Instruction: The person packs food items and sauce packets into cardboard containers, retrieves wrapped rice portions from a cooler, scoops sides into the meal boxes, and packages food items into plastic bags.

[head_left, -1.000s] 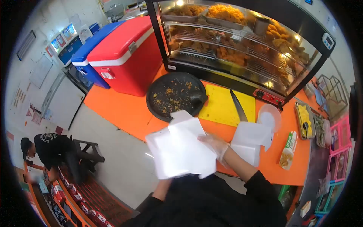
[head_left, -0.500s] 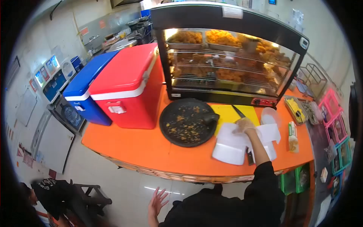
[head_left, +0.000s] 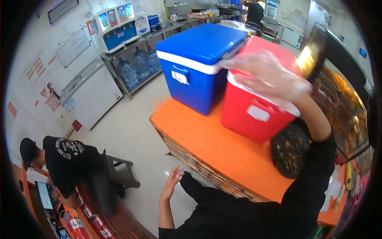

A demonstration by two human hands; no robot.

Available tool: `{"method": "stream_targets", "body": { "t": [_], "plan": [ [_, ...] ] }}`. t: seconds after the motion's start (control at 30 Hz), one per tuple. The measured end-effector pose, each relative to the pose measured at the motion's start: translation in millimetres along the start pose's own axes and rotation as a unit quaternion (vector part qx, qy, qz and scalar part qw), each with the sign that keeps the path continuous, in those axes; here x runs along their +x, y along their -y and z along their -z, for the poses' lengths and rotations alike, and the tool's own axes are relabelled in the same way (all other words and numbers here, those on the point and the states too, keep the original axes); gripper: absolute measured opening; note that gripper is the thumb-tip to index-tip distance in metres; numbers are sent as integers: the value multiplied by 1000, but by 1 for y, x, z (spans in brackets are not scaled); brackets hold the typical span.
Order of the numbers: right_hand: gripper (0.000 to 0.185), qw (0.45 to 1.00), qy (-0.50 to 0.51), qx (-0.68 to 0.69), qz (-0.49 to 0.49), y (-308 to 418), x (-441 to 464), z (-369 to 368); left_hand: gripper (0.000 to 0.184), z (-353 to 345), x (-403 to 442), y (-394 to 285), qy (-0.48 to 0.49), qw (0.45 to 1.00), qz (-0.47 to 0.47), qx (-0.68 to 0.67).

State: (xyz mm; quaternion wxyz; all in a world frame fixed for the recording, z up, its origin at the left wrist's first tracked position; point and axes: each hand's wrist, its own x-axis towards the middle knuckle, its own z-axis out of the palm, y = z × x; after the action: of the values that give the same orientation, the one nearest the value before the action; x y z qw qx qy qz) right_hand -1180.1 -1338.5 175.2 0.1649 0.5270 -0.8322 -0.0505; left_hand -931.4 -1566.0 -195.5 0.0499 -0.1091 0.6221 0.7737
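Note:
My right hand point(head_left: 272, 75), in a clear plastic glove, stretches over the red cooler box point(head_left: 248, 109). Its fingers extend toward the lid edge of the blue cooler box point(head_left: 195, 89); whether they touch it I cannot tell. The glove is blurred and nothing shows in its grasp. Both coolers stand side by side with lids down on the orange counter point(head_left: 199, 137). My left hand point(head_left: 172, 181) is bare, hanging low in front of the counter with fingers apart and holding nothing. Below my right forearm lies a black stone mortar point(head_left: 290, 151) with food bits on it.
A glass food warmer point(head_left: 338, 91) stands at the right. Seated at the lower left, a person point(head_left: 71, 163) in black faces a laptop point(head_left: 44, 195). A white chest freezer point(head_left: 91, 93) and water bottles point(head_left: 139, 63) line the far wall. Another person point(head_left: 254, 12) stands at the back.
My view has swung left. My right hand has left the white papers by the mortar and come up over the red cooler. My left hand stays low, its fingers less spread.

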Motion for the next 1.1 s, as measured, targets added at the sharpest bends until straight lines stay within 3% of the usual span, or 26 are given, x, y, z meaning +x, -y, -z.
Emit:
{"method": "stream_targets", "body": {
  "t": [0.03,0.13,0.17,0.23,0.33,0.37,0.43,0.5,0.53,0.6,0.63,0.7,0.8,0.9,0.97,1.1],
  "plan": [
    [36,999,-20,8,34,-28,57,-27,63,21,19,-3,-10,1000,0,-10],
    [33,996,5,83,-29,-78,229,-102,64,81,60,-20,-69,994,53,-62],
    [35,999,-3,26,21,-102,282,-134,64,101,74,-27,-81,993,61,-61],
    [40,998,-36,39,-16,-124,366,-177,65,138,93,-44,-99,990,86,-58],
    [46,978,148,82,-120,-151,462,-194,66,188,118,-75,-164,981,85,-59],
    [51,986,162,19,-37,-172,491,-227,66,207,128,-79,-172,980,79,-66],
    [52,968,243,23,-58,-169,516,-209,66,245,161,-96,-197,975,82,-58],
    [53,948,310,40,-51,-161,530,-185,65,278,202,-113,-207,974,84,-47],
    [52,955,288,56,-51,-165,534,-172,64,296,229,-123,-195,977,75,-41],
    [50,966,241,84,-50,-181,538,-141,61,330,293,-151,-170,983,56,-29],
    [50,977,150,146,-45,-198,531,-129,57,348,326,-173,-142,989,27,-11],
    [41,970,151,157,-104,-220,521,-69,51,367,393,-229,-96,994,-29,38],
    [35,984,-9,117,-135,-238,451,-16,44,380,483,-301,-24,982,-150,108],
    [29,967,-205,-4,-152,-252,369,13,39,361,550,-379,49,943,-270,187],
    [25,941,-285,-44,-175,-257,321,21,38,324,576,-437,105,901,-346,240],
    [34,908,-319,120,-245,-252,249,25,42,230,625,-513,292,779,-451,324]
  ]
}}
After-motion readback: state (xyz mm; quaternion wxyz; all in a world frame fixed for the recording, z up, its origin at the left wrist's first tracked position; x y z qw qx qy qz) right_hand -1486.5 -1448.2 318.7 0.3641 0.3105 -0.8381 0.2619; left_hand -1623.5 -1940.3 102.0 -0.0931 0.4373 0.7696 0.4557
